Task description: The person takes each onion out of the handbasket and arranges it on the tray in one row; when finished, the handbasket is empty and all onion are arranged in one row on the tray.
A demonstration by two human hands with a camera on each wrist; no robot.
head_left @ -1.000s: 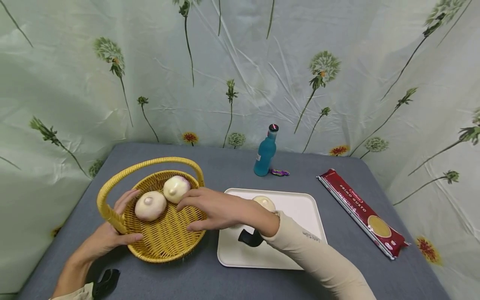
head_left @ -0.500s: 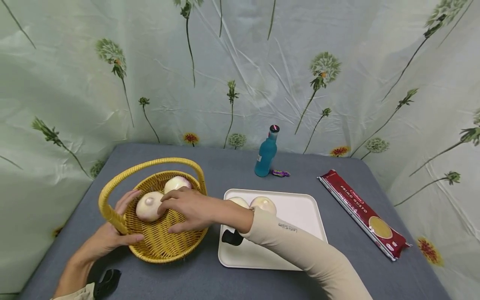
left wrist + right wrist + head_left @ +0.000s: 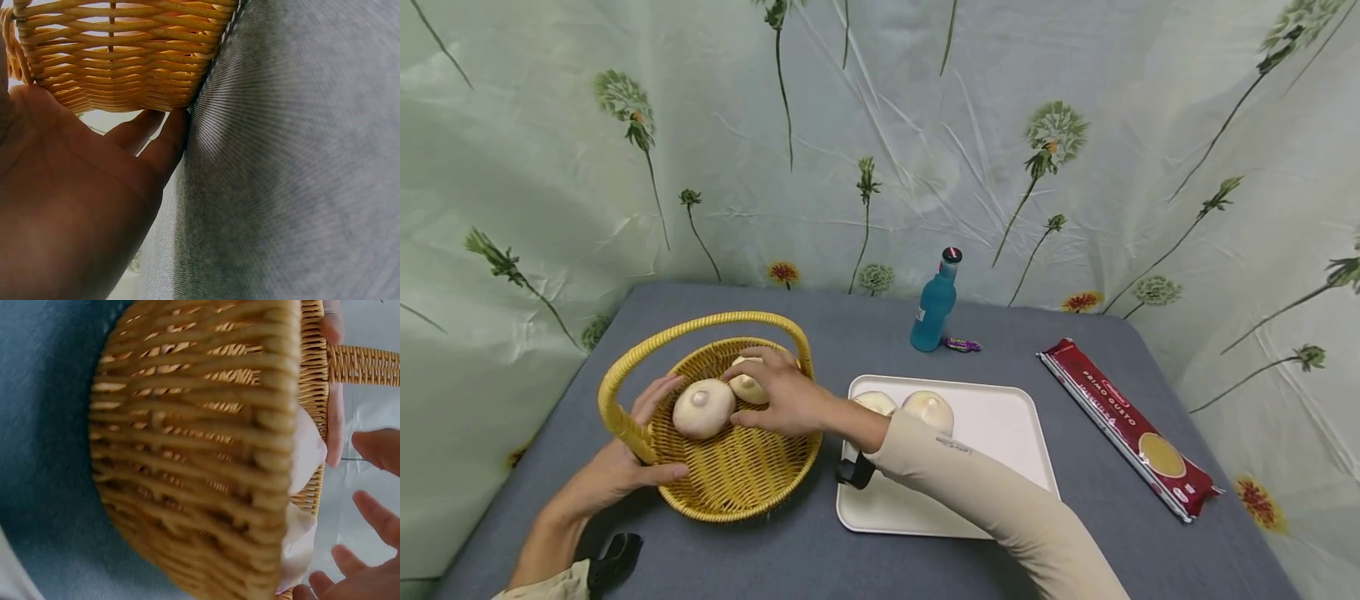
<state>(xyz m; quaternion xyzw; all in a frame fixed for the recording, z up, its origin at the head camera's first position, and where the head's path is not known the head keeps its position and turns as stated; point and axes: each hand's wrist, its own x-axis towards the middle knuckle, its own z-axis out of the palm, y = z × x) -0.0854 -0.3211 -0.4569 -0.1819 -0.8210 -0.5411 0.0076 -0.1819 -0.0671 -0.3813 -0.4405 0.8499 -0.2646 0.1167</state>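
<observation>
Two pale onions lie in a yellow wicker basket (image 3: pixel 737 475): the front-left onion (image 3: pixel 703 408) in full view, the rear onion (image 3: pixel 748 388) partly behind my right hand. My left hand (image 3: pixel 617 471) holds the basket's left side by the foot of its handle, thumb at the front rim; in the left wrist view its fingers reach along the woven wall (image 3: pixel 125 62). My right hand (image 3: pixel 782 392) hovers over the rear onion, fingers spread around its top. In the right wrist view those fingers (image 3: pixel 378 519) stand apart above the onions.
Right of the basket, a white tray (image 3: pixel 985 433) bears two more onions (image 3: pixel 928 410), partly behind my right sleeve. A blue bottle (image 3: pixel 934 308) and a purple-wrapped candy (image 3: pixel 962 344) stand behind it. A red pasta packet (image 3: pixel 1127 425) lies at the right. A patterned curtain hangs behind the table.
My right hand has moved left into the basket area, passed by the front-left onion, then shifted back over the rear onion. The left hand and basket have stayed in place.
</observation>
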